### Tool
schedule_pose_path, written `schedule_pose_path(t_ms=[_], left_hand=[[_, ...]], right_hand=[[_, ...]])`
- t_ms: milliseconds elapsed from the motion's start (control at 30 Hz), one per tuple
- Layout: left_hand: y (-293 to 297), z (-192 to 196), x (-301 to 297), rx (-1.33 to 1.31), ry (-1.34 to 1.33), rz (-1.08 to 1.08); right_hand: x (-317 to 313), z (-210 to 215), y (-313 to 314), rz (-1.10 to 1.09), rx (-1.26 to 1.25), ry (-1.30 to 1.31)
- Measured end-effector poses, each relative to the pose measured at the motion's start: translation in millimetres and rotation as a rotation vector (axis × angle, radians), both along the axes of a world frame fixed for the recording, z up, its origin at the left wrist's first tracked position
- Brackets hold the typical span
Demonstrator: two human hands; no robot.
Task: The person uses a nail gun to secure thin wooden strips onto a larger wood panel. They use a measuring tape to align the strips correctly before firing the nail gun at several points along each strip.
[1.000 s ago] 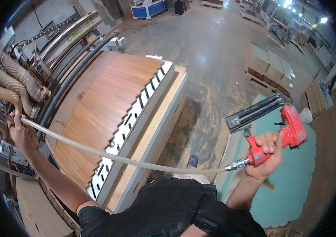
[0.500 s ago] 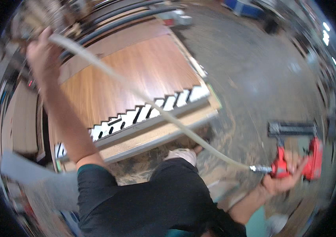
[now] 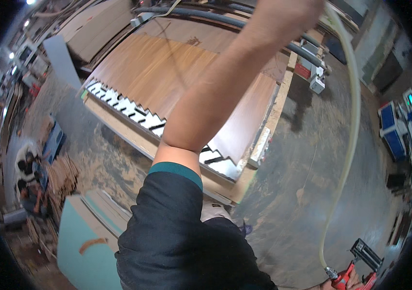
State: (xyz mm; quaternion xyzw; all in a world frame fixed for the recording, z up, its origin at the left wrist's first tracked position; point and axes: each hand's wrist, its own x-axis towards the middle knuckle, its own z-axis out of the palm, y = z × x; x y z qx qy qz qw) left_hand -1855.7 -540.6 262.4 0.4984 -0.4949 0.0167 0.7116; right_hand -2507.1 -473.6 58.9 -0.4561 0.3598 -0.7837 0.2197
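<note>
My right hand (image 3: 353, 281) is closed round the grip of a red nail gun (image 3: 343, 279) with a black magazine, low at the right edge. A translucent air hose (image 3: 353, 111) runs from the gun's metal coupling up in a long bow to my raised left hand (image 3: 297, 10). That hand is at the top edge, closed on the hose; its fingertips are cut off by the frame. Beneath my left forearm lies a wood-grain panel (image 3: 138, 63), partly covered by the arm. Along its near side is a white strip (image 3: 133, 113) with black slots and a stepped edge.
The panel rests on a pale wooden base (image 3: 114, 116). Dark roller bars (image 3: 206, 17) cross behind it. Stacked boards (image 3: 89, 29) stand at far left, pale green sheets (image 3: 77, 241) at near left. Blue-and-white equipment (image 3: 392, 130) is at right. Other people (image 3: 30, 179) are at far left.
My view has swung right. My left arm, with the hose, now reaches across the panel to the top edge. The nail gun has shifted to the lower right corner of the picture.
</note>
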Motion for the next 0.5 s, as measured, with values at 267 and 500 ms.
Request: schedule_pose_path(t_ms=[267,500], left_hand=[[-134,21,-195,0.187,0.26,-0.078],[-282,35,-298,0.054,-0.071,-0.02]], right_hand=[[-116,62,-215,0.307,-0.033,-0.155],[-93,112,-370,0.397,-0.068,0.115]])
